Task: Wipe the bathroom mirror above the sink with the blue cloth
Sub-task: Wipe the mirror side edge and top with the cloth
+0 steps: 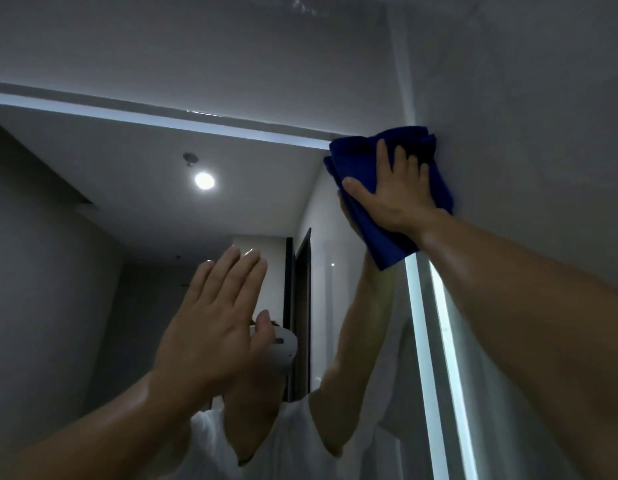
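The mirror (134, 216) fills the left and middle of the view, with lit strips along its top and right edges. A folded blue cloth (363, 168) is pressed flat against the mirror's top right corner under my right hand (394, 199), palm on the cloth, fingers spread upward. My left hand (214, 327) is raised in front of the lower middle of the glass, fingers straight and together, holding nothing; I cannot tell whether it touches the glass. The mirror reflects my arms and a white shirt.
A grey wall (529, 140) meets the mirror's right edge, and the ceiling (196, 39) lies just above its top edge. The reflection shows a round ceiling light (204, 180) and a dark door frame (302, 306) behind me.
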Tool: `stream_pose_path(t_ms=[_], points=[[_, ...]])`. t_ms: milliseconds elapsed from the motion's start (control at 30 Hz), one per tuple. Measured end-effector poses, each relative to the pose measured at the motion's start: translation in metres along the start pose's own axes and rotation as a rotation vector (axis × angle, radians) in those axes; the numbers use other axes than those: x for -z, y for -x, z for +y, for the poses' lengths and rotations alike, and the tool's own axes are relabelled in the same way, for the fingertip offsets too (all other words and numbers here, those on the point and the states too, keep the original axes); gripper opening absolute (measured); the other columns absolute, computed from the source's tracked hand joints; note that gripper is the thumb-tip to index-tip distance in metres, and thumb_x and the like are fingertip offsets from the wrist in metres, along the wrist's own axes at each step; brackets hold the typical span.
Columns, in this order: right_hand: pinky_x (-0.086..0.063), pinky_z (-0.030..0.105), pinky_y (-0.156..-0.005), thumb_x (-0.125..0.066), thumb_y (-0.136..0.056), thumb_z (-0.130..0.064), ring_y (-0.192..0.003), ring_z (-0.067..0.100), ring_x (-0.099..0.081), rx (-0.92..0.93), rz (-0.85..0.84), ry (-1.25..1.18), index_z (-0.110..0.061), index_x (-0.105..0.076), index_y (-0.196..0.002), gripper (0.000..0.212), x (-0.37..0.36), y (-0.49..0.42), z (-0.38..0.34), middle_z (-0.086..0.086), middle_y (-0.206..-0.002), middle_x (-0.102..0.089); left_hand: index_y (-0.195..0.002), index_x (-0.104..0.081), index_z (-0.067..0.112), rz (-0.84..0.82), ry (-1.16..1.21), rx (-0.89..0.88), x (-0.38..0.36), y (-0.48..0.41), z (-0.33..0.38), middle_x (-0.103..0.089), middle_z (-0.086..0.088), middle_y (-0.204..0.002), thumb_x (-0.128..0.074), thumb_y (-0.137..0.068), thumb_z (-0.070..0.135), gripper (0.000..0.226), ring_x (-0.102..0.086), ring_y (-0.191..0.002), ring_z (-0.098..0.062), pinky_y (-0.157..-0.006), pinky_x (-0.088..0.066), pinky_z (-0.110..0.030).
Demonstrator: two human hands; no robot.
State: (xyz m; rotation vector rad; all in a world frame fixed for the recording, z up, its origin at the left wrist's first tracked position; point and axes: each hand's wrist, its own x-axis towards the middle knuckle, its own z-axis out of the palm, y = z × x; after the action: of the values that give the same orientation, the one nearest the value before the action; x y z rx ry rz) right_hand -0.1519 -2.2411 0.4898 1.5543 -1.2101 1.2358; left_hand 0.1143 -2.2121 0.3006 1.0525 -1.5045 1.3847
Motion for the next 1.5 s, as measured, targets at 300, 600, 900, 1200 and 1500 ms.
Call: stream_pose_path(t_ms=[300, 600, 900, 1200, 1500], points=[[-0.002, 0.050, -0.120, -0.021, -0.084, -0.085, -0.148, 0.034, -0.010, 0.214, 0.000, 0.033, -0.031, 0.007, -0.156, 0.095, 0.003, -0.008, -0.016, 0.010, -0.165, -0.003, -0.145, -0.043, 0.006, 0.006, -0.004, -0.002, 0.004, -0.001, 0.000, -0.046, -0.015, -0.150, -0.038, -0.091, 0.042, 0.064, -0.031, -0.144, -0.027, -0.116, -0.018, -0.043], [-0.002, 0.053, -0.119, -0.013, -0.086, -0.083, -0.150, 0.039, -0.003, -0.166, -0.028, -0.072, -0.034, 0.008, -0.157, 0.088, 0.007, -0.030, -0.017, 0.007, -0.166, 0.002, -0.111, -0.055, 0.015, 0.035, -0.066, 0.020, 0.038, -0.040, -0.033, -0.056, -0.010, -0.114, -0.037, -0.088, 0.041, 0.038, -0.052, -0.108, -0.029, -0.096, -0.029, -0.039], [0.006, 0.052, -0.120, -0.020, -0.091, -0.078, -0.151, 0.031, 0.002, 0.426, 0.018, -0.029, -0.042, 0.006, -0.154, 0.078, -0.005, -0.006, -0.118, 0.000, -0.166, 0.000, -0.157, -0.017, 0.015, 0.046, 0.046, 0.205, 0.027, -0.037, -0.045, -0.009, -0.006, -0.166, -0.022, -0.092, 0.054, 0.077, 0.004, -0.152, -0.014, -0.122, 0.007, -0.035], [0.003, 0.062, -0.118, -0.014, -0.091, -0.078, -0.148, 0.043, 0.006, -0.080, -0.032, -0.097, -0.043, 0.004, -0.155, 0.076, 0.007, -0.032, -0.008, 0.003, -0.166, 0.001, -0.157, -0.022, 0.014, -0.023, 0.053, 0.175, 0.027, -0.037, -0.044, -0.015, -0.005, -0.166, -0.010, -0.088, 0.059, 0.083, -0.002, -0.153, -0.017, -0.121, 0.005, -0.035], [0.007, 0.058, -0.118, -0.014, -0.090, -0.077, -0.150, 0.033, 0.009, 0.498, 0.023, -0.026, -0.050, 0.002, -0.152, 0.070, -0.013, 0.007, -0.084, -0.001, -0.165, -0.002, -0.157, -0.020, 0.016, -0.024, 0.065, 0.171, 0.029, -0.037, -0.044, -0.012, -0.003, -0.166, -0.015, -0.089, 0.059, 0.081, 0.001, -0.152, -0.012, -0.120, 0.008, -0.032]])
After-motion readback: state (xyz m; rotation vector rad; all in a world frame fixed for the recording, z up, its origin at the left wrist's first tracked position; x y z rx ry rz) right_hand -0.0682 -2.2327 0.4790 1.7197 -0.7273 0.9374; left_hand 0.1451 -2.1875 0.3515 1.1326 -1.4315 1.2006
